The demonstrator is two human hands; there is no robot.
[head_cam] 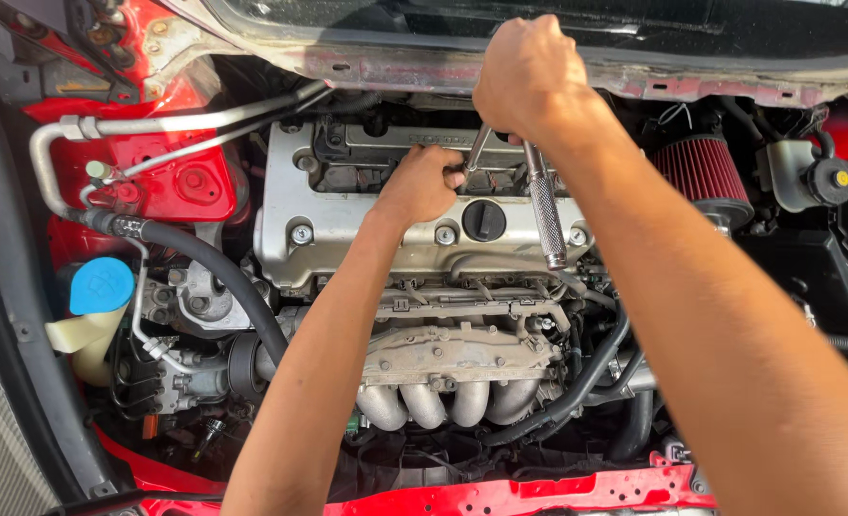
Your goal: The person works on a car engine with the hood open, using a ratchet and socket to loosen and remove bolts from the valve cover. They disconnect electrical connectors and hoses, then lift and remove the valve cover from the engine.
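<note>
On the far left sits one blue cap (101,284) on a pale tank. Next to it, one thick black hose (215,272) bends down by the engine. In the middle lies one silver cover (347,229) with one round black cap (484,220) on it. Below hang four silver pipes (448,403) side by side.

The left hand (421,183) rests on top of the cover, with its fingers curled shut around the low end of a thin metal bar; what sits at that end is hidden. The right hand (529,75) is higher and farther back, closed in a fist on the top of one ratchet (544,205). The ratchet's long handle points down toward the person, leaning a bit to the right. The two hands are close but not touching. The right hand has the ratchet; the left is just beside it. Far right is one red filter (703,170).
</note>
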